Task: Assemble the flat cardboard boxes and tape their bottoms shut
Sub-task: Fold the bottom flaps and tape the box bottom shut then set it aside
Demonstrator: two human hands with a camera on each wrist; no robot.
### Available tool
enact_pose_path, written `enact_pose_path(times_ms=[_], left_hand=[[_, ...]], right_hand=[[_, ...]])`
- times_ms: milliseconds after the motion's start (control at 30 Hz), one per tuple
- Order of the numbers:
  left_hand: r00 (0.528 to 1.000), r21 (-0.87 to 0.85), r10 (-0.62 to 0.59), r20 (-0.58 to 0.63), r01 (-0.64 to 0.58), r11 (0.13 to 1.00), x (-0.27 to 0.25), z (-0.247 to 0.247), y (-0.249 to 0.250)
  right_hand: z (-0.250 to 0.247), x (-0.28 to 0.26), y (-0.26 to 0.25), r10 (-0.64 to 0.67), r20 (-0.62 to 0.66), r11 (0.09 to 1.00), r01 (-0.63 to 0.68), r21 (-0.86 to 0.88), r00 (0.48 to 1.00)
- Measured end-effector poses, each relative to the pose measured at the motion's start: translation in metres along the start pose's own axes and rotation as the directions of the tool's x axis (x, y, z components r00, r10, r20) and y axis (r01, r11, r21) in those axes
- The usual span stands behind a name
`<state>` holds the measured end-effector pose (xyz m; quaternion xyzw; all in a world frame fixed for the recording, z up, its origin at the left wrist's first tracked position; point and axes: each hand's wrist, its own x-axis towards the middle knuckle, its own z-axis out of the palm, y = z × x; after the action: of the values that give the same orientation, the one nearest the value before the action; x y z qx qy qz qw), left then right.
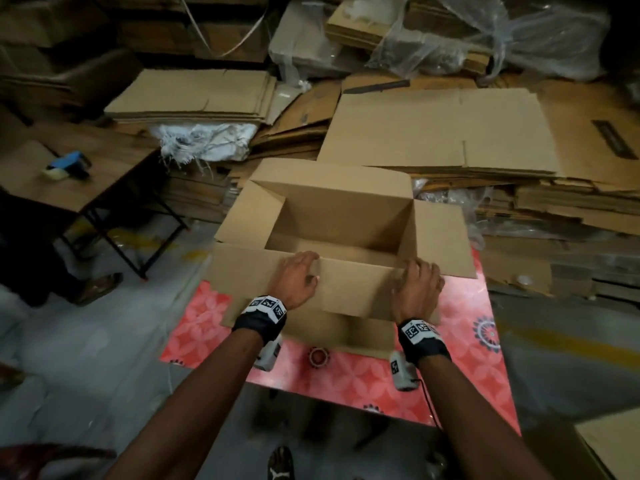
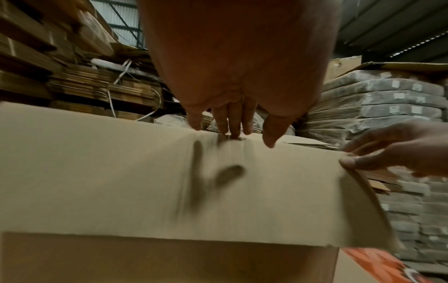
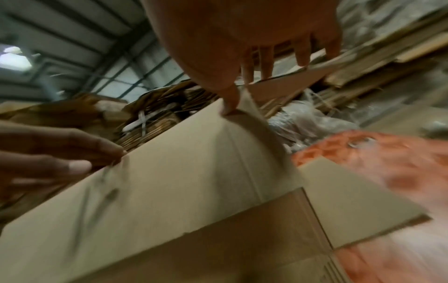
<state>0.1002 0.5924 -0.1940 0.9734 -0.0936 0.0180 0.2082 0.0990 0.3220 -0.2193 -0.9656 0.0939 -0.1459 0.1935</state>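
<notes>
a roll of tape [image 1: 317, 357] lies on the red patterned table [image 1: 485, 341] at its near edge, just in front of the cardboard box [image 1: 346, 216]. the box stands open-topped on that table, its four top flaps spread outward. the near flap [image 1: 356, 289] hangs toward the person, and both hands are on its fold line. the left hand [image 1: 297, 276] has its fingers curled over the near rim, thumb on the flap's outer face. the right hand [image 1: 419, 289] grips the box's near right corner, fingers hooked over the edge; the right wrist view shows its thumb pressed on the flap's corner. the hands are apart, one towards each end of the near wall.

to the left stands a wooden folding table [image 1: 104, 161] with a blue tape dispenser [image 1: 67, 165] on it. behind the box lie stacks of flat cardboard boxes [image 1: 440, 133], a white woven sack [image 1: 204, 140] and clear plastic sheeting [image 1: 485, 36].
</notes>
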Motion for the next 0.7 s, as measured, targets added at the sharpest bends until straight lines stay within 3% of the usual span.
enact_pose_path(times_ms=[167,300,367,533,700], left_hand=[[0.993,0.132,-0.106,-0.056,0.113,0.985,0.016,-0.037,-0.058],[0.985,0.172,-0.144,0.093,0.126,0.977,0.043,-0.058,-0.098],[0.97,0.2,-0.141,0.197,0.101,0.975,0.054,-0.06,-0.112],[0.947,0.292,-0.132,0.294,0.042,0.955,0.083,-0.058,-0.14],[0.948,0.525,-0.052,0.315,-0.128,0.841,0.102,-0.056,-0.148]], right_hand=[[0.027,-0.007,-0.062,-0.291,0.148,0.957,0.287,0.047,0.945],[0.055,-0.013,-0.129,-0.447,0.129,0.893,0.436,0.107,0.885],[0.074,-0.014,-0.158,-0.462,0.124,0.885,0.449,0.12,0.878],[0.114,-0.015,-0.186,-0.4,0.027,0.915,0.398,0.063,0.916],[0.124,-0.02,-0.186,-0.355,-0.028,0.934,0.356,0.035,0.934]])
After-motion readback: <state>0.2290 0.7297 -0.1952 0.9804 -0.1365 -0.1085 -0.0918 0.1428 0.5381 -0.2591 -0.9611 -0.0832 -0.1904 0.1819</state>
